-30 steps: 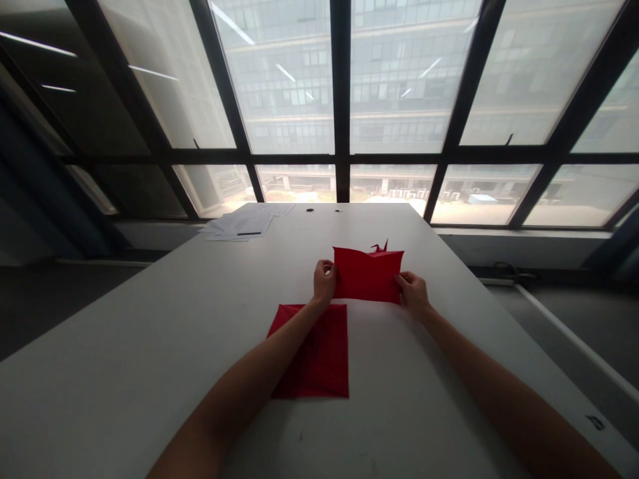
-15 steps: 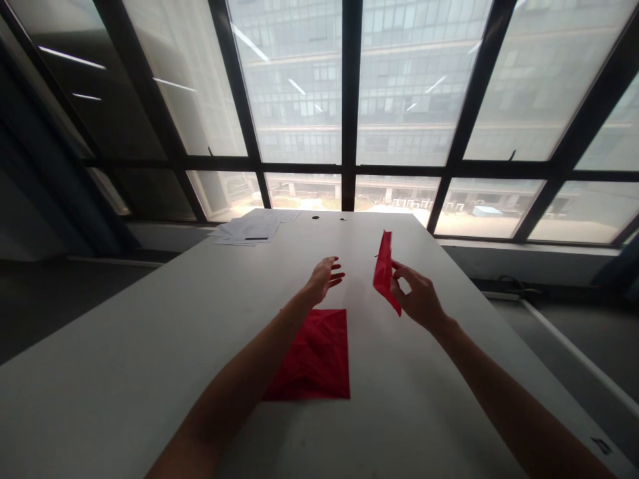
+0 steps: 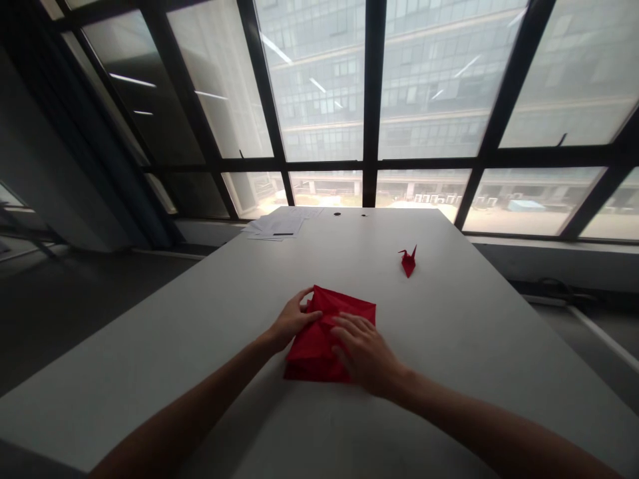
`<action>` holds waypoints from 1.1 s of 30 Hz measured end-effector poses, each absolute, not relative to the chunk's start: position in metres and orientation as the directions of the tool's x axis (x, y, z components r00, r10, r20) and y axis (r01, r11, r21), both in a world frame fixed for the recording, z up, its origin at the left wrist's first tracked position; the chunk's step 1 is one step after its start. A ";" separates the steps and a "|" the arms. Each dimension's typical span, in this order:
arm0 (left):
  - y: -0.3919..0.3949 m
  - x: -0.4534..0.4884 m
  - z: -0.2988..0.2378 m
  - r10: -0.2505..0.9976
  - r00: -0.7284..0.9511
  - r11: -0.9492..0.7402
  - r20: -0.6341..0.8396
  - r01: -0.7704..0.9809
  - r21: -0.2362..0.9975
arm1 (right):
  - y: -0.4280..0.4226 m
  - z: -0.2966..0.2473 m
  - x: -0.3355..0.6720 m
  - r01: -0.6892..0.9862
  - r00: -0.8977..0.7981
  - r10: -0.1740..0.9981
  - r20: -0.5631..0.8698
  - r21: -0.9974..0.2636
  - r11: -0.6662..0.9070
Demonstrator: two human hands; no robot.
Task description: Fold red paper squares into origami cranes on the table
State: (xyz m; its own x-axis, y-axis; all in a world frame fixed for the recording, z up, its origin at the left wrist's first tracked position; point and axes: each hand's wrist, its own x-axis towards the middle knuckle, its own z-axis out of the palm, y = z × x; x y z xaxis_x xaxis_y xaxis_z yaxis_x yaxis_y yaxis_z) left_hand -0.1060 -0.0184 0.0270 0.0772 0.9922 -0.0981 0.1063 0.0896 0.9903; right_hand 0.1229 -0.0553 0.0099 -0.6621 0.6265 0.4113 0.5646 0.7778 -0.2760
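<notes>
A creased square sheet of red paper (image 3: 314, 349) lies on the white table before me, its upper left part raised a little. My left hand (image 3: 294, 319) grips the left edge of the sheet, thumb on top and fingers partly hidden behind it. My right hand (image 3: 362, 349) rests over the right half with fingers stretched out across the surface, slightly blurred, covering the lower right corner. Farther off to the right, a folded red paper crane (image 3: 408, 261) stands on the table, touched by neither hand.
White papers (image 3: 274, 225) with a dark strip on them lie at the table's far left. Two small round spots mark the far end of the white table (image 3: 239, 293). Beyond it rise tall windows with a black frame (image 3: 372, 100).
My right hand has let go of the red paper crane, which now stands on the table. Both hands have come back to the red sheet, and the left now grips its edge. The view has turned slightly.
</notes>
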 end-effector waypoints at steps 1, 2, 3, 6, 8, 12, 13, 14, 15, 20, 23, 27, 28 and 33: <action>-0.022 -0.111 0.019 0.996 0.064 0.050 -0.060 0.150 0.987 | -0.053 0.003 0.122 0.648 -0.582 0.722 0.374 -0.324 0.689; -0.025 -0.116 0.013 0.999 0.047 -0.004 -0.007 0.228 0.974 | -0.050 -0.003 0.121 0.698 -0.544 0.781 0.308 -0.350 0.624; -0.026 -0.119 0.009 0.998 0.016 -0.064 0.062 0.343 0.937 | -0.047 -0.010 0.122 0.722 -0.543 0.806 0.235 -0.360 0.591; -0.032 -0.120 0.004 0.929 -0.016 -0.255 0.369 0.696 0.671 | -0.041 -0.024 0.123 0.749 -0.555 0.822 0.129 -0.353 0.561; -0.036 -0.108 0.003 0.855 0.130 -0.378 0.502 0.820 0.430 | -0.041 -0.028 0.124 0.760 -0.553 0.824 0.118 -0.334 0.558; -0.042 -0.082 -0.008 0.836 0.513 -0.546 0.195 0.814 0.197 | -0.044 -0.028 0.124 0.774 -0.558 0.825 0.091 -0.301 0.557; -0.041 -0.081 -0.012 0.849 0.515 -0.529 0.121 0.829 0.181 | -0.044 -0.028 0.125 0.777 -0.557 0.826 0.089 -0.295 0.556; -0.039 -0.084 -0.015 0.863 0.500 -0.506 0.077 0.847 0.164 | -0.045 -0.029 0.125 0.779 -0.555 0.827 0.090 -0.290 0.555; -0.036 -0.090 -0.018 0.881 0.470 -0.474 0.062 0.868 0.150 | -0.044 -0.029 0.125 0.781 -0.555 0.827 0.094 -0.285 0.556; -0.019 -0.126 -0.021 0.960 0.280 -0.282 0.027 0.954 0.106 | -0.041 -0.028 0.121 0.785 -0.555 0.826 0.099 -0.267 0.559; -0.015 -0.131 -0.022 0.965 0.262 -0.264 0.030 0.960 0.094 | -0.048 -0.027 0.126 0.795 -0.550 0.832 0.072 -0.260 0.548; -0.017 -0.128 -0.024 0.964 0.260 -0.264 0.054 0.961 0.077 | -0.069 -0.030 0.160 0.768 -0.600 0.799 0.032 -0.257 0.587; -0.017 -0.128 -0.024 0.963 0.261 -0.265 0.060 0.961 0.074 | -0.072 -0.030 0.171 0.767 -0.603 0.797 0.010 -0.265 0.584; -0.015 -0.131 -0.026 0.960 0.274 -0.278 0.065 0.959 0.059 | -0.047 -0.003 0.183 0.846 -0.446 0.894 0.044 -0.304 0.437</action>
State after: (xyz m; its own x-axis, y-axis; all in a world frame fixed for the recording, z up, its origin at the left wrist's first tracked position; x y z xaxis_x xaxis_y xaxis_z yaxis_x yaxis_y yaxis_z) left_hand -0.1309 -0.0152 -0.0265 0.2737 0.9596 0.0654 0.9589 -0.2775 0.0592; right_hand 0.1835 -0.0469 -0.0029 -0.4457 0.8941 0.0443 0.8464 0.4370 -0.3044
